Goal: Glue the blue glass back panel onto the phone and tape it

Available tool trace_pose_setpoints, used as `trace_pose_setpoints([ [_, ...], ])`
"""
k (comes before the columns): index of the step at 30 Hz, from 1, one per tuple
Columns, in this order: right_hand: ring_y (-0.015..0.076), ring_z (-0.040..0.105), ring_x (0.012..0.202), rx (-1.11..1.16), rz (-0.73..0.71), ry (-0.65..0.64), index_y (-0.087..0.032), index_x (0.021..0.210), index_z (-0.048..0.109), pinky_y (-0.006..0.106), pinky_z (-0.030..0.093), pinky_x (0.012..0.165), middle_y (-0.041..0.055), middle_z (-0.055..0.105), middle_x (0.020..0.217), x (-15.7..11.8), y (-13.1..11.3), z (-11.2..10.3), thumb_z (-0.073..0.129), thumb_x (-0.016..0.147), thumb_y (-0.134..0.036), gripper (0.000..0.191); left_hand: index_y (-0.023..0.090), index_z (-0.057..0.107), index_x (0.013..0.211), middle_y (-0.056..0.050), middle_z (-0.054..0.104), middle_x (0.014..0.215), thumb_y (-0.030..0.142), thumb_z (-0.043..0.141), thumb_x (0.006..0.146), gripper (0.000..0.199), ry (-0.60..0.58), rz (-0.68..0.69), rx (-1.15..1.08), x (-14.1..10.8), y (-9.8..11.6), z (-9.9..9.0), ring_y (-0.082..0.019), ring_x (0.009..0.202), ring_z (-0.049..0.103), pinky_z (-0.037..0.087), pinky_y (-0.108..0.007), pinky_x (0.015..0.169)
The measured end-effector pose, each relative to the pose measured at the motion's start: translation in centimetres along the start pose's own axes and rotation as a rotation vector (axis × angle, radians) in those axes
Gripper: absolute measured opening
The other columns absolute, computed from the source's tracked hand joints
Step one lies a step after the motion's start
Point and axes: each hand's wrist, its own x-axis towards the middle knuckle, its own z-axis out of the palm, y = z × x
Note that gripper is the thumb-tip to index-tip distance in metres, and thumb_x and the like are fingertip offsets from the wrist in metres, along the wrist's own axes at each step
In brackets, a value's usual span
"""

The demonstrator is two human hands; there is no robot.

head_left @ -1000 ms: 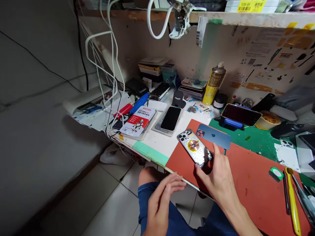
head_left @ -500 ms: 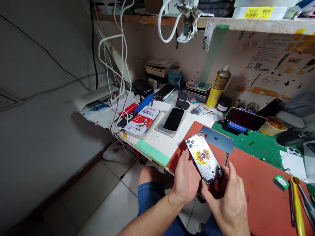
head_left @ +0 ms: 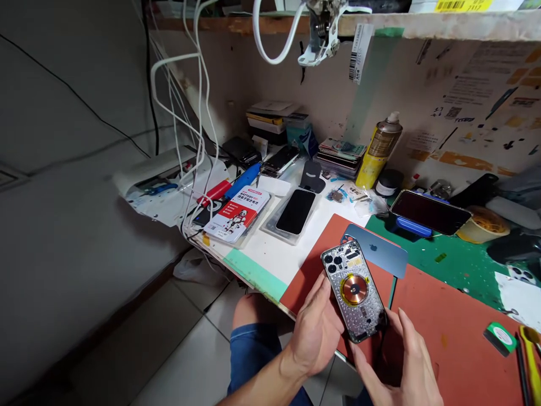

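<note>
A smartphone (head_left: 367, 316) with its back cover off shows bare metal, a camera cluster at the top and a copper charging coil ringed in yellow. My left hand (head_left: 315, 324) cradles it along the left edge, thumb up the side. At the lower right corner, my right hand (head_left: 403, 361) grips it between thumb and fingers. The phone is tilted above the red mat (head_left: 456, 332). Just behind it lies a blue glass back panel (head_left: 382, 248) with an apple logo and a camera cutout.
To the left are a dark-screened phone (head_left: 296, 211) on a clear case and a white-and-red battery box (head_left: 237, 214). Another phone (head_left: 429, 212) leans on a blue stand. A yellow spray can (head_left: 378, 149) stands behind. White cables (head_left: 198, 113) hang at left; a lamp clamp (head_left: 321, 36) hangs overhead.
Both hands and the phone have come slightly lower and nearer, and the phone's back has tipped so the glare is gone and the coil shows more clearly. The view has shifted a little.
</note>
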Motion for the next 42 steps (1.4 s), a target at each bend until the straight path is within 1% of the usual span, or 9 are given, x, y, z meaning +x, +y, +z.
trace_pose_setpoints([
  [4, 0.0386, 0.076, 0.107, -0.004, 0.082, 0.058, -0.017, 0.173, 0.037, 0.051, 0.07, 0.078, 0.0216, 0.074, 0.125, 0.5, -1.6, 0.1, 0.078, 0.099, -0.029, 0.086, 0.028, 0.069, 0.143, -0.01, 0.065, 0.158, 0.053, 0.069, 0.102, 0.048, 0.023, -0.018, 0.008, 0.1, -0.1, -0.1, -0.035, 0.153, 0.055, 0.043, -0.057, 0.128],
  [8, 0.039, 0.076, 0.101, -0.005, 0.13, 0.16, -0.019, 0.17, 0.045, 0.053, 0.069, 0.074, 0.0202, 0.076, 0.118, 0.7, -2.5, 0.5, 0.076, 0.1, -0.031, 0.077, 0.031, 0.068, 0.146, -0.009, 0.065, 0.159, 0.055, 0.07, 0.101, 0.051, 0.026, -0.026, 0.017, 0.2, 0.0, 0.1, -0.036, 0.154, 0.053, 0.043, -0.057, 0.128],
  [12, 0.0384, 0.077, 0.101, -0.015, 0.116, 0.132, -0.019, 0.172, 0.041, 0.051, 0.069, 0.073, 0.0199, 0.076, 0.119, 0.7, -2.5, 0.5, 0.077, 0.099, -0.029, 0.081, 0.032, 0.066, 0.149, -0.01, 0.064, 0.159, 0.054, 0.071, 0.1, 0.054, 0.032, -0.037, 0.026, 0.2, 0.1, 0.1, -0.037, 0.154, 0.053, 0.045, -0.058, 0.126],
  [16, 0.0388, 0.078, 0.102, -0.006, 0.143, 0.104, -0.018, 0.172, 0.041, 0.052, 0.07, 0.074, 0.0202, 0.075, 0.119, 0.9, -2.7, 0.1, 0.077, 0.099, -0.029, 0.082, 0.033, 0.062, 0.153, -0.011, 0.066, 0.157, 0.054, 0.072, 0.1, 0.058, 0.041, -0.041, 0.032, 0.2, 0.0, 0.0, -0.038, 0.152, 0.056, 0.045, -0.06, 0.125],
  [22, 0.038, 0.077, 0.098, 0.016, 0.139, 0.173, -0.02, 0.17, 0.044, 0.051, 0.069, 0.072, 0.0193, 0.076, 0.117, 0.9, -2.7, 0.5, 0.078, 0.098, -0.028, 0.08, 0.034, 0.063, 0.152, -0.01, 0.066, 0.157, 0.056, 0.072, 0.099, 0.058, 0.046, -0.038, 0.04, 0.2, 0.0, 0.1, -0.037, 0.153, 0.055, 0.045, -0.059, 0.126],
  [31, 0.039, 0.077, 0.103, 0.011, 0.121, 0.114, -0.02, 0.173, 0.039, 0.053, 0.07, 0.075, 0.0199, 0.075, 0.119, 0.7, -2.4, 0.0, 0.081, 0.096, -0.024, 0.089, 0.033, 0.063, 0.151, -0.011, 0.067, 0.156, 0.055, 0.072, 0.099, 0.057, 0.051, -0.034, 0.041, 0.1, -0.2, -0.1, -0.037, 0.152, 0.056, 0.045, -0.059, 0.126],
  [33, 0.039, 0.076, 0.102, 0.018, 0.118, 0.118, -0.021, 0.173, 0.039, 0.054, 0.07, 0.075, 0.0198, 0.075, 0.12, 0.7, -2.4, 0.2, 0.081, 0.096, -0.026, 0.088, 0.034, 0.064, 0.15, -0.01, 0.067, 0.156, 0.055, 0.072, 0.099, 0.056, 0.05, -0.032, 0.038, 0.1, -0.2, -0.2, -0.037, 0.152, 0.056, 0.045, -0.058, 0.126],
  [38, 0.0388, 0.076, 0.101, 0.027, 0.151, 0.184, -0.021, 0.17, 0.045, 0.052, 0.068, 0.072, 0.0192, 0.075, 0.12, 0.4, -2.4, 0.8, 0.077, 0.1, -0.033, 0.078, 0.031, 0.068, 0.146, -0.011, 0.066, 0.157, 0.053, 0.072, 0.099, 0.052, 0.04, -0.033, 0.026, 0.1, -0.2, -0.3, -0.038, 0.152, 0.055, 0.043, -0.059, 0.126],
  [42, 0.0379, 0.076, 0.102, 0.027, 0.178, 0.179, -0.02, 0.17, 0.046, 0.052, 0.068, 0.076, 0.019, 0.076, 0.121, 0.2, -2.4, 1.0, 0.074, 0.102, -0.039, 0.076, 0.03, 0.069, 0.145, -0.011, 0.066, 0.157, 0.051, 0.073, 0.099, 0.051, 0.034, -0.036, 0.015, 0.1, -0.2, -0.3, -0.038, 0.153, 0.054, 0.043, -0.058, 0.127],
])
